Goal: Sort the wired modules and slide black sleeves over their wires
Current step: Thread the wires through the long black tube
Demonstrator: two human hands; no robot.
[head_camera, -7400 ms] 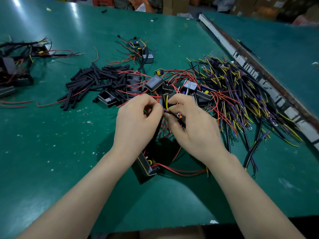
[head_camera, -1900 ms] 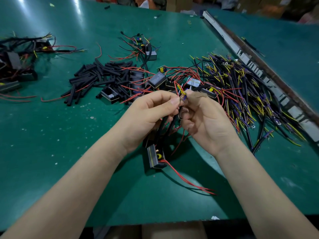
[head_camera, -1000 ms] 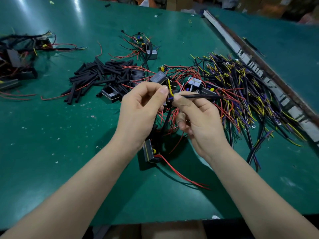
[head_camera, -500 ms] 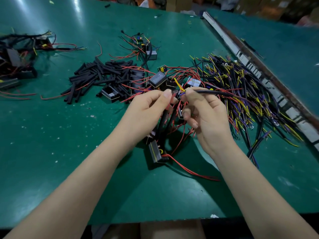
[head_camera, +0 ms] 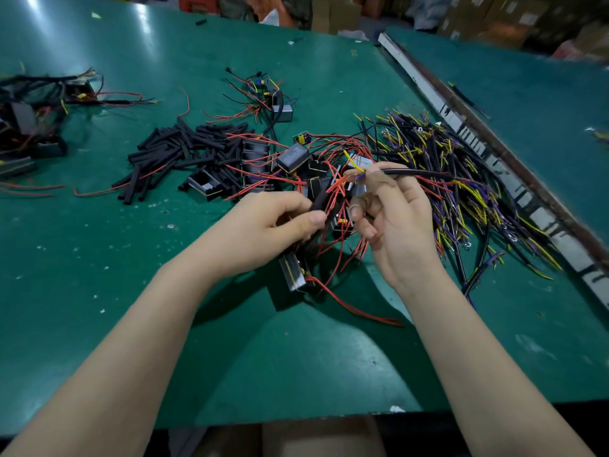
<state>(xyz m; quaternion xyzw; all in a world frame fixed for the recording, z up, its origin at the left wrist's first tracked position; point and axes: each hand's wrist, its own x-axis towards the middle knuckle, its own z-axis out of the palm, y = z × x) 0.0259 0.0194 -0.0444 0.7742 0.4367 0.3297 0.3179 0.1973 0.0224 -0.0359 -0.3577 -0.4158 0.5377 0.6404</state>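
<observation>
At frame centre, the left hand pinches a black sleeve among red wires. Just right of it, the right hand pinches a black cable with yellow and purple ends. Below them a module lies on the green table. Loose sleeves lie centre left, a wire pile on the right.

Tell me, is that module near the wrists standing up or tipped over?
Tipped: the module lies on its side on the table, red wires trailing.
</observation>
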